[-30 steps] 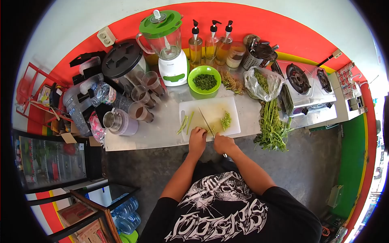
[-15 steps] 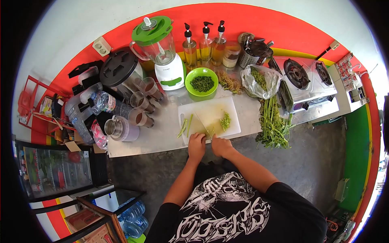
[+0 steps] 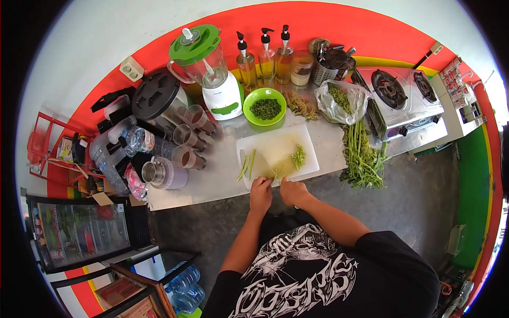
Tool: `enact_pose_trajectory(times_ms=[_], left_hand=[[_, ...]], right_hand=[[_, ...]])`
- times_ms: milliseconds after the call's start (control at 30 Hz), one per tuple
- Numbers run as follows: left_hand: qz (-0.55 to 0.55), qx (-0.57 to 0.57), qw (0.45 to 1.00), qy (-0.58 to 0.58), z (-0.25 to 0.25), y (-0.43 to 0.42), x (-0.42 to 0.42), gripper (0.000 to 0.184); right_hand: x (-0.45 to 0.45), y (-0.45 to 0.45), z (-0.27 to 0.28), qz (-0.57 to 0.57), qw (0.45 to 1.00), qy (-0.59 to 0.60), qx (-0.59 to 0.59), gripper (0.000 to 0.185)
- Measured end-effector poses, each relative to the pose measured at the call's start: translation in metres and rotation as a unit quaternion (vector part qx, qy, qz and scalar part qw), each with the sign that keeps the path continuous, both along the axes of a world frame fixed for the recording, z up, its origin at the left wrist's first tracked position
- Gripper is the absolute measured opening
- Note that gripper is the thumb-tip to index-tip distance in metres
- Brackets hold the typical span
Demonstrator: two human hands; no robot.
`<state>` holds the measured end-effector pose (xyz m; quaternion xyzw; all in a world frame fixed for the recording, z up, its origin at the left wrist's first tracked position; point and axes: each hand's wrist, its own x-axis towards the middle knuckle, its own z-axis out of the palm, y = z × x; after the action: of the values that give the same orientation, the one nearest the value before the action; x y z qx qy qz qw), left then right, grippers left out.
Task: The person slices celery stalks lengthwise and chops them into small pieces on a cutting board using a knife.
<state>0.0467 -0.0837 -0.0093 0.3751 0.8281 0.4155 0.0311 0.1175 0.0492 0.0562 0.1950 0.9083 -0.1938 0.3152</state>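
Note:
My right hand (image 3: 293,192) is closed around the handle of a knife (image 3: 269,167), at the near edge of a white cutting board (image 3: 307,134). The blade slants up and left over the board. My left hand (image 3: 261,194) sits just left of it, fingers bunched on green stalks, mostly hidden under them. Small chopped bits (image 3: 278,172) lie beside the blade. A pile of chopped green stalks (image 3: 298,157) rests on the board's right side. Longer cut stalks (image 3: 243,167) lie at its left. Behind the board stands a green bowl (image 3: 248,115) of dark chopped leaves.
Leafy stalks (image 3: 365,156) hang over the table's front edge, below a plastic bag (image 3: 354,108) of greens. A gas stove (image 3: 411,117) stands right. Leftward are a blender (image 3: 220,95), several dark-filled cups (image 3: 188,158) and a flask (image 3: 172,175). Pump bottles (image 3: 246,69) line the wall.
The whole view has shifted slightly. My hands stay together at the board's near edge, and the knife's blade lies a little differently beside the chopped bits.

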Motion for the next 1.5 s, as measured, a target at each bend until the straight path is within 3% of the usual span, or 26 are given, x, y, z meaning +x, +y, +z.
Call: enact_pose_trajectory(times_ms=[400, 567, 767, 900, 1067, 1267, 1500], left_hand=[[0.017, 0.016, 0.989, -0.145, 0.002, 0.0, -0.008, 0.013], [-0.003, -0.008, 0.999, -0.031, 0.003, -0.003, -0.005, 0.015], [0.019, -0.009, 0.998, 0.051, 0.001, 0.002, 0.004, 0.016], [0.022, 0.002, 0.998, 0.051, 0.002, 0.022, 0.002, 0.023], [-0.082, -0.042, 0.994, 0.065, 0.008, 0.042, -0.011, 0.028], [-0.116, -0.011, 0.993, -0.018, 0.005, 0.034, -0.025, 0.026], [-0.123, -0.034, 0.992, -0.008, -0.001, 0.03, -0.033, 0.021]], right_hand=[[0.0, -0.009, -0.017, -0.036, 0.999, 0.016, 0.002, 0.039], [-0.007, -0.008, -0.028, -0.067, 0.993, 0.102, 0.0, 0.032], [0.018, 0.002, -0.008, -0.089, 0.992, 0.093, 0.007, 0.029], [0.028, 0.029, -0.017, -0.084, 0.992, 0.084, 0.039, 0.028], [0.029, 0.054, -0.025, -0.162, 0.981, 0.097, 0.04, 0.027], [0.025, 0.048, -0.012, -0.128, 0.985, 0.115, -0.015, 0.03], [0.023, 0.034, -0.018, -0.1, 0.993, 0.066, 0.008, 0.031]])
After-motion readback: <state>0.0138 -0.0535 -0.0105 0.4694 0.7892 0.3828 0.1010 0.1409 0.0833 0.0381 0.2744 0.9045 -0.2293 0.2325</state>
